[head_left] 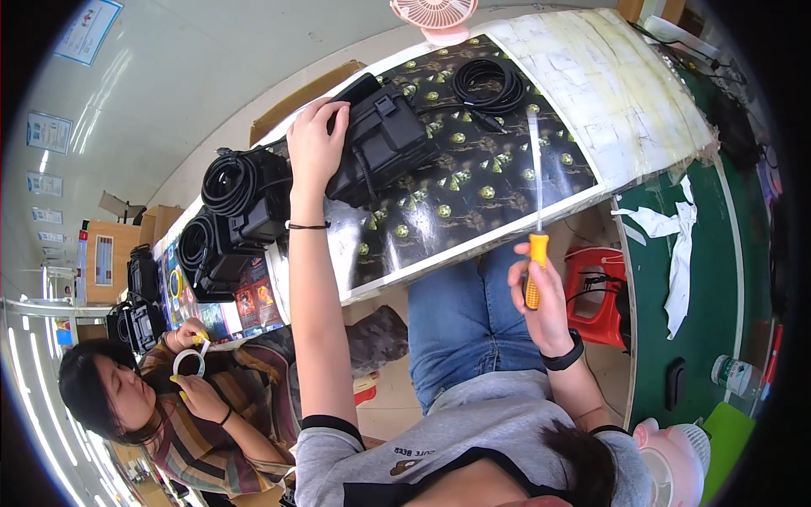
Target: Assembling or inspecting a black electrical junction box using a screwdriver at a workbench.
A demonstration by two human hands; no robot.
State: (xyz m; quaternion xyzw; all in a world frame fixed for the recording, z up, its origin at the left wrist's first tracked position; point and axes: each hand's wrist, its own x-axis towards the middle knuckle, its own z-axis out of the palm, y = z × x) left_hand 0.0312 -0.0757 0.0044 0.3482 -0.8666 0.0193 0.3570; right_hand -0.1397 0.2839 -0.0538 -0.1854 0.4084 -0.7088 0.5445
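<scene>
My left hand (pixel 316 145) reaches far out over the table, its fingers bent over the left end of a black plastic case (pixel 384 139). Part of the grip is hidden behind the hand. A coiled black cable (pixel 488 86) lies beyond the case, to its right. In my right hand (pixel 547 308), near the table's front edge, is a screwdriver (pixel 536 253). Its yellow handle sits in the fingers, and the long shaft points away from me over the table. The tip is apart from the case.
More black cases with coiled cables (pixel 230 182) stand left of my arm. A co-worker (pixel 203 397) sits at the left, holding a tape roll (pixel 187 363). A pink fan (pixel 435 17) is at the far edge. Right are a green table (pixel 650 372), plastic bottle (pixel 735 376) and red stool (pixel 591 287).
</scene>
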